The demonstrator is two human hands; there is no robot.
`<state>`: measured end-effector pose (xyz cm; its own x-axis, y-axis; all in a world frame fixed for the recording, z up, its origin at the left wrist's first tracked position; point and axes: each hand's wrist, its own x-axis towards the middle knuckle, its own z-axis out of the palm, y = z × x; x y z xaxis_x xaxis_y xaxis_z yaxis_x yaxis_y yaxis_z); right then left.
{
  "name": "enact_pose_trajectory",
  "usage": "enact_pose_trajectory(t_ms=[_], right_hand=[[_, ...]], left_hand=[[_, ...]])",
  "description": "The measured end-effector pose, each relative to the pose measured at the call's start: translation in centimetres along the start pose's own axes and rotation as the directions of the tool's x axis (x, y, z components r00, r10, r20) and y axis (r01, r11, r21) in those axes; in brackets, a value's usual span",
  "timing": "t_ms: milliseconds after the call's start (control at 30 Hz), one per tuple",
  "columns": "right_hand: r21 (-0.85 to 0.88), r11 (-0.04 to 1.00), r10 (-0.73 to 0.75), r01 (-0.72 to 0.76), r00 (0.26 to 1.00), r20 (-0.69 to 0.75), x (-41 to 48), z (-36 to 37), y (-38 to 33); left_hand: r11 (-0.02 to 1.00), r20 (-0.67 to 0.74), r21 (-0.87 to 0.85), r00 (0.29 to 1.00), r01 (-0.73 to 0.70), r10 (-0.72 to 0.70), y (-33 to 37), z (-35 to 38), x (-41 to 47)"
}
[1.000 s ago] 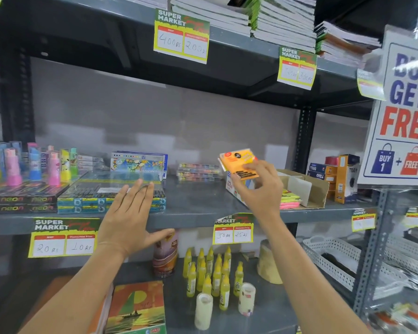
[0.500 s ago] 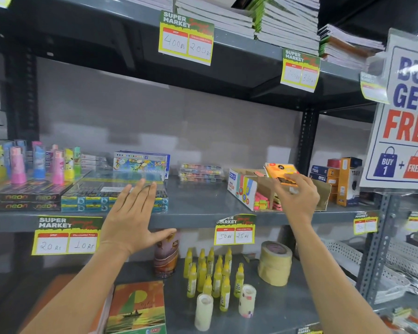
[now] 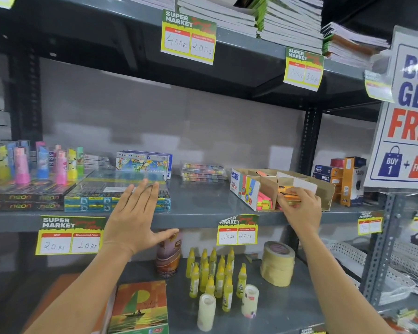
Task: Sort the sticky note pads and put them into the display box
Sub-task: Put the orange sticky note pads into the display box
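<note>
A cardboard display box point(image 3: 244, 186) with dividers stands on the middle shelf at the right. Pink and yellow sticky note pads point(image 3: 264, 203) lie in its left compartment. My right hand point(image 3: 299, 208) grips an orange sticky note pad point(image 3: 287, 192) and holds it low inside the box's middle compartment. My left hand point(image 3: 135, 218) hovers flat with fingers spread in front of the shelf edge, holding nothing, near a stack of blue pencil boxes point(image 3: 116, 201).
The middle shelf point(image 3: 198, 201) also carries neon boxes point(image 3: 22, 198), colourful tubes, crayon boxes point(image 3: 143, 163), stacked cases point(image 3: 203, 172) and Trio boxes point(image 3: 340, 179). Below stand glue bottles point(image 3: 212, 273), tape rolls point(image 3: 278, 263) and a notebook. A promo sign point(image 3: 405, 131) hangs at right.
My right hand carried the orange pad from above the box's left end rightward and down into the box. My left hand stayed in place.
</note>
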<state>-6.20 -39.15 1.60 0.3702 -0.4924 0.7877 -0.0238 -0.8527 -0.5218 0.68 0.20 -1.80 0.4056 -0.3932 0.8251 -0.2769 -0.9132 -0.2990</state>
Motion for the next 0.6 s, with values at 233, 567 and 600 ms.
enact_pose_trajectory(t_ms=[233,567,600], right_hand=[[-0.084,0.991,-0.102,0.099,0.995,-0.023,-0.5,0.1,0.1],[-0.161,0.968,-0.192,0.191,0.981,0.012,-4.9,1.8,1.8],[-0.166,0.967,-0.19,0.191,0.981,0.025,-5.0,1.9,1.9]], left_hand=[[1.0,0.0,0.007,1.0,0.003,-0.003,0.0,0.1,-0.1],[1.0,0.003,0.008,1.0,0.004,-0.004,0.0,0.1,0.0],[1.0,0.003,0.009,1.0,0.003,-0.003,0.0,0.1,0.0]])
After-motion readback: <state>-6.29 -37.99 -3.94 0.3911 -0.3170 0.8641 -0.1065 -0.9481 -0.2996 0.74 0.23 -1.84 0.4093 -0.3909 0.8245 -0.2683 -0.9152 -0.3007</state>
